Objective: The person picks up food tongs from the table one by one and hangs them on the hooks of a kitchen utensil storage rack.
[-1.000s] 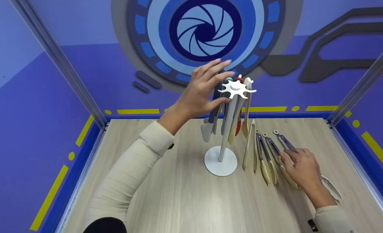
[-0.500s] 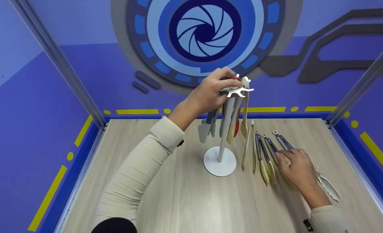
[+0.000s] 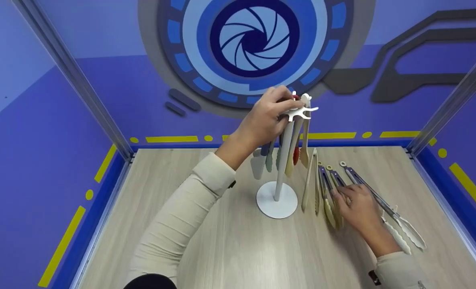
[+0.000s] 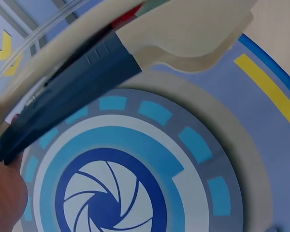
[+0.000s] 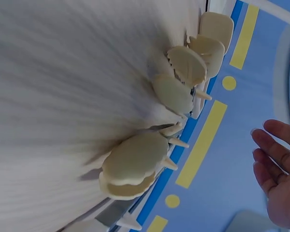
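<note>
My left hand (image 3: pixel 266 116) has its fingers curled over the hooked top of a white utensil rack (image 3: pixel 277 200), partly hiding the hooks. Dark-handled tongs (image 4: pixel 70 94) hang close to it in the left wrist view, and tongs with red ends (image 3: pixel 296 155) hang farther right. Over a row of tongs on the table hovers my right hand (image 3: pixel 356 206), its fingers loosely bent and nothing visible between them in the right wrist view. The nearest tongs (image 3: pixel 335 176) are partly covered by it. Cream tong heads (image 5: pixel 135 159) lie below it.
Wooden tongs (image 3: pixel 311 180) lie just right of the rack's base. Silver tongs (image 3: pixel 372 188) with white heads lie farthest right. Blue patterned walls (image 3: pixel 181 132) and metal frame posts (image 3: pixel 81 84) bound the wooden tabletop (image 3: pixel 217 253).
My left hand has come down from spread fingers onto the rack's top, whose hooks have turned slightly. My right hand has shifted left across the tongs, uncovering the silver pair.
</note>
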`<state>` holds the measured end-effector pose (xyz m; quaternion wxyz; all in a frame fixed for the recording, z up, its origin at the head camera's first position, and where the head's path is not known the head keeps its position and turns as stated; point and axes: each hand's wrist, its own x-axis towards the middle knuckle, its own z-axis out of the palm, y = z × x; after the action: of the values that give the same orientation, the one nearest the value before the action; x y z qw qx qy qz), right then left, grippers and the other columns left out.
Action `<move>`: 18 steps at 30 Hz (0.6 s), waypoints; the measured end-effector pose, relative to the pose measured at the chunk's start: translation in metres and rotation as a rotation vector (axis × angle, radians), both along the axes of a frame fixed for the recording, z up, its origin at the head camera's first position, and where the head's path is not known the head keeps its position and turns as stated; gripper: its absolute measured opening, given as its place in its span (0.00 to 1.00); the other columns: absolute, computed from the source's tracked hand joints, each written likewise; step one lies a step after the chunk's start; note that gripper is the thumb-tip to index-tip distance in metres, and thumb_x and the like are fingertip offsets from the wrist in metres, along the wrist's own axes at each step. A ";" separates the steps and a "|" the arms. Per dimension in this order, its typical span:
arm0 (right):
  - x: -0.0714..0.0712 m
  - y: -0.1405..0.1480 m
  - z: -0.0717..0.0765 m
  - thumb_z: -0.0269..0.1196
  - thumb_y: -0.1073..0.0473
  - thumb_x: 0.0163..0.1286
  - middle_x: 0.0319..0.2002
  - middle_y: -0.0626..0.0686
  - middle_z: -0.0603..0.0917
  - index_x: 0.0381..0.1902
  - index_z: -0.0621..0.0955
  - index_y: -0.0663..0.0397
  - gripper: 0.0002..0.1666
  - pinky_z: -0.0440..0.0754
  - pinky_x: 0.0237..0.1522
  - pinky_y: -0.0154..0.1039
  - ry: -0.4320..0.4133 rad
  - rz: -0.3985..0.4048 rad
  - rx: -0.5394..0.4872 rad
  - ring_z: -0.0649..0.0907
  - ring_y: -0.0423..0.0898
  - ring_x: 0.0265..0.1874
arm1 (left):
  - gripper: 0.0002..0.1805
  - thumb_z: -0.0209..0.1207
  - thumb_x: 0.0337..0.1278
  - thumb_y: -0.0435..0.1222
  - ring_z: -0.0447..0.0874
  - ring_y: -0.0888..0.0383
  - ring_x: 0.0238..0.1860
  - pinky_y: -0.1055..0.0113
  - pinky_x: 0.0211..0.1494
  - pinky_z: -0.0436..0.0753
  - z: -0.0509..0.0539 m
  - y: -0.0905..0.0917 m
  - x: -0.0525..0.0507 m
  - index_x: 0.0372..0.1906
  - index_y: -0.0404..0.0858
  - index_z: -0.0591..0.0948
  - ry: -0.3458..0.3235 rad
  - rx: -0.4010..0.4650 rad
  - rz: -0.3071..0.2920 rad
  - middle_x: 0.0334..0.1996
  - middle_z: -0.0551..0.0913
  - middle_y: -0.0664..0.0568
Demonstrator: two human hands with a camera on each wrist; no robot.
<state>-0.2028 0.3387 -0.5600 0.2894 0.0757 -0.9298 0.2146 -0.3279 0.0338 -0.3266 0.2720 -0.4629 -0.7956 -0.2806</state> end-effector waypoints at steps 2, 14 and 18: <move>-0.001 -0.002 -0.001 0.73 0.56 0.69 0.39 0.62 0.92 0.42 0.92 0.65 0.15 0.83 0.47 0.62 -0.007 -0.006 0.003 0.85 0.63 0.45 | 0.18 0.55 0.77 0.29 0.78 0.48 0.52 0.61 0.61 0.81 -0.001 0.004 0.004 0.61 0.44 0.89 0.002 -0.001 0.042 0.51 0.83 0.46; -0.008 -0.022 -0.007 0.71 0.54 0.72 0.46 0.69 0.90 0.51 0.88 0.69 0.21 0.84 0.52 0.66 -0.167 -0.022 -0.003 0.87 0.69 0.49 | 0.18 0.57 0.79 0.33 0.78 0.50 0.53 0.60 0.63 0.80 -0.009 0.026 0.020 0.65 0.44 0.86 0.041 0.005 0.219 0.53 0.84 0.49; -0.014 -0.033 -0.005 0.68 0.52 0.76 0.52 0.74 0.87 0.58 0.84 0.72 0.27 0.83 0.54 0.70 -0.303 -0.082 -0.033 0.86 0.72 0.53 | 0.17 0.55 0.81 0.34 0.79 0.52 0.53 0.61 0.64 0.79 -0.010 0.033 0.023 0.66 0.43 0.85 0.076 -0.008 0.265 0.53 0.84 0.50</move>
<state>-0.2163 0.3062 -0.5648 0.1556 -0.0005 -0.9615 0.2267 -0.3044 0.0666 -0.3367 0.3350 -0.3652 -0.8399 -0.2214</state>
